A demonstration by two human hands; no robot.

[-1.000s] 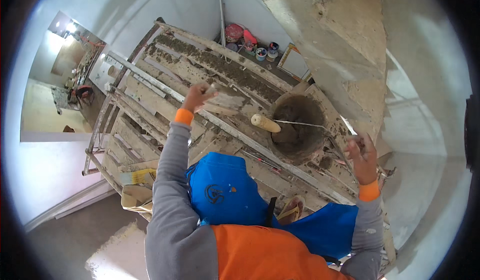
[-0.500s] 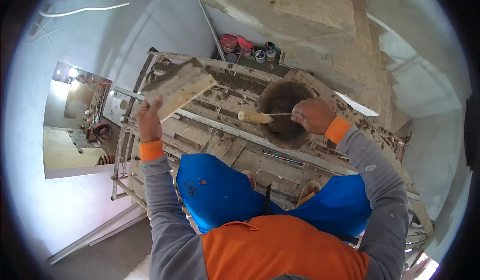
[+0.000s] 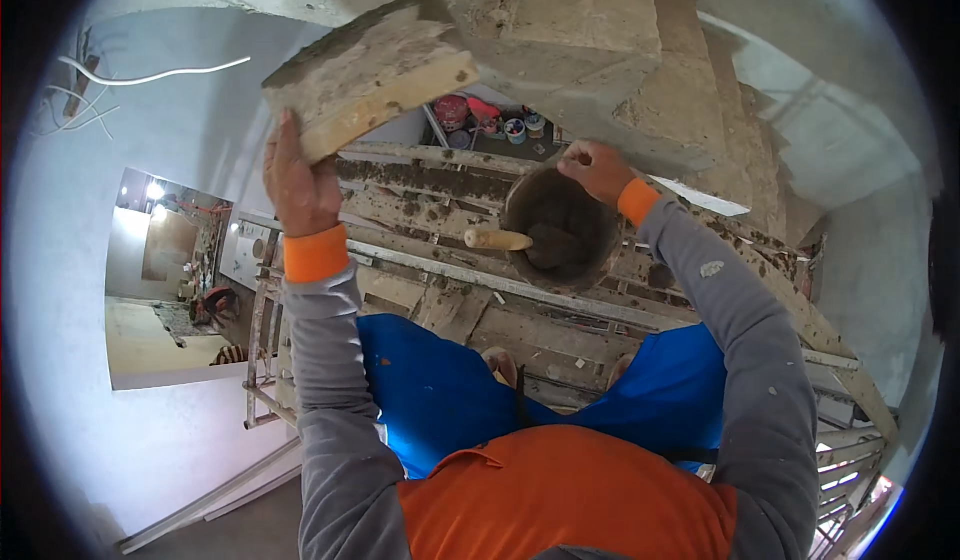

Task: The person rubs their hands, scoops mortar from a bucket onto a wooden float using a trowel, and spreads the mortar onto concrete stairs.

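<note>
My left hand (image 3: 300, 185) grips a flat, mortar-smeared board (image 3: 365, 75) with a pale thick edge, raised toward the rough concrete underside of the stairs (image 3: 580, 10). My right hand (image 3: 595, 170) is at the back rim of a dirty bucket (image 3: 565, 278), fingers curled; what they hold, if anything, is hidden. Grey mortar sits inside the bucket, and a tool with a pale wooden handle (image 3: 490, 239) rests in it, the handle sticking out to the left over the rim.
I stand on mortar-spattered scaffold planks (image 3: 445, 305) with metal rails (image 3: 262, 400) at the left. Small pots and tubs (image 3: 515, 130) sit in the corner beyond. Loose white cables (image 3: 170, 73) hang from the left wall. Through an opening, a person (image 3: 220, 305) is bent down.
The board in my left hand has risen toward the stair underside. My right hand has moved up from the cord across the bucket to its back rim. The view has shifted too.
</note>
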